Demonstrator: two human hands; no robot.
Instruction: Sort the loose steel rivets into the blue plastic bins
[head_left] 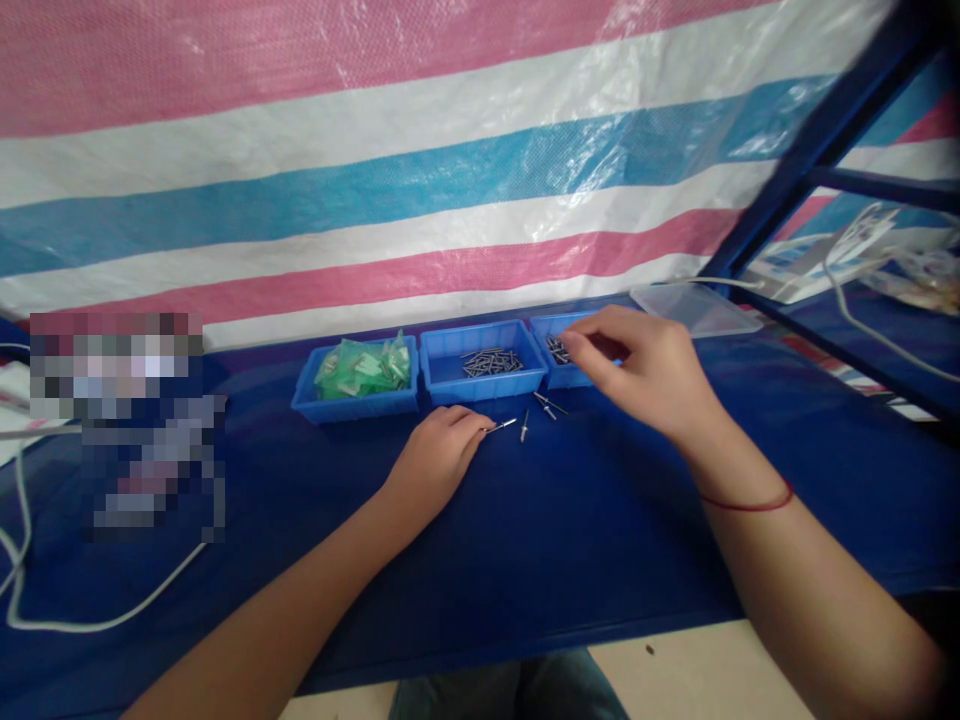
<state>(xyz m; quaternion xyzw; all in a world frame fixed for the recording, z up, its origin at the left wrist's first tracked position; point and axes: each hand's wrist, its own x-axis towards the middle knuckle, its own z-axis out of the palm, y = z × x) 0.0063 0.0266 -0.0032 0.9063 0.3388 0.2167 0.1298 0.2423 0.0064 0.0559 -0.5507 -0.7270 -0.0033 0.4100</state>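
Note:
My left hand (439,455) rests low over the blue table, its fingertips closed on a small metal rivet (501,426). To its right, several loose rivets (524,427) lie on the table in front of the bins. My right hand (637,365) is over the right blue bin (574,377), thumb and index finger bent together at its metal pieces (557,349); whatever is between the fingertips is too small to make out. The middle blue bin (487,387) contains many rivets. In the left blue bin (360,408) are green plastic packets (364,368).
A clear plastic lid (697,308) lies behind my right hand. A white cable (97,627) curves over the table's left side near a blurred area. Dark blue frame bars (817,150) rise at the right. A striped sheet (390,180) hangs behind the bins.

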